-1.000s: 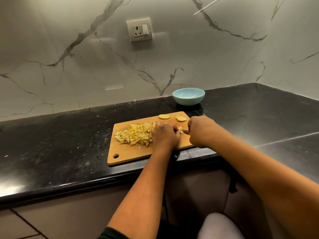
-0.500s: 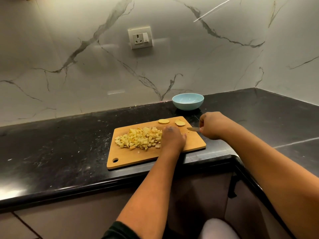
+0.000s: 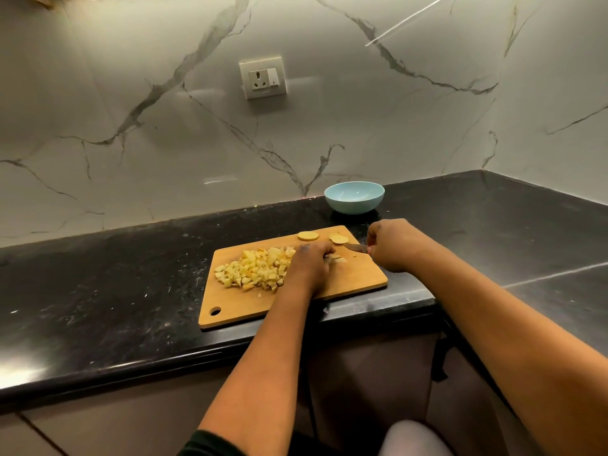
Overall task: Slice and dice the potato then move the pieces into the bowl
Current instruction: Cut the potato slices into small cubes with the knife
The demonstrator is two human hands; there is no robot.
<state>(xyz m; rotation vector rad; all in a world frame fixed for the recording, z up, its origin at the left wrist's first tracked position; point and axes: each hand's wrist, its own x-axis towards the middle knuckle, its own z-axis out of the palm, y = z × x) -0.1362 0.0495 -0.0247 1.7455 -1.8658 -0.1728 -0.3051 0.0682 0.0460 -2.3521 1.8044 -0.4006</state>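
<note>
Lying heaped as pale yellow diced potato cubes (image 3: 255, 269) on the left half of the rectangular wooden cutting board (image 3: 358, 279), touching the left hand (image 3: 309, 266) at the heap's right edge. Resting palm-down on the board, that left hand, fingers curled over a few small pale potato bits (image 3: 337, 258); possibly pinching them, though the fingertips are hidden. Sitting apart near the board's far edge, two round potato slices (image 3: 308, 235), the right one just beside the knife tip. Gripping a knife (image 3: 355, 247) by its handle, the right hand (image 3: 394, 246), fingers wrapped tight, dark blade pointing left over the board's right far corner. Hanging partly past the board's right edge, that hand.

Standing beyond the board, near the wall, a light blue round bowl (image 3: 354, 197), with nothing showing inside.

No readable writing anywhere; only a small dark mark on the switch of the white wall socket plate (image 3: 262, 77).

Lying near the front edge of the glossy black speckled stone countertop (image 3: 98, 291), the board, its hanging hole at the near left corner. Stretching bare to the left and to the right, wide counter, turning a corner at the far right. Rising behind, a white marble-look backsplash (image 3: 131, 126) with grey veins. Showing below the counter, brown cabinet fronts (image 3: 115, 419).
</note>
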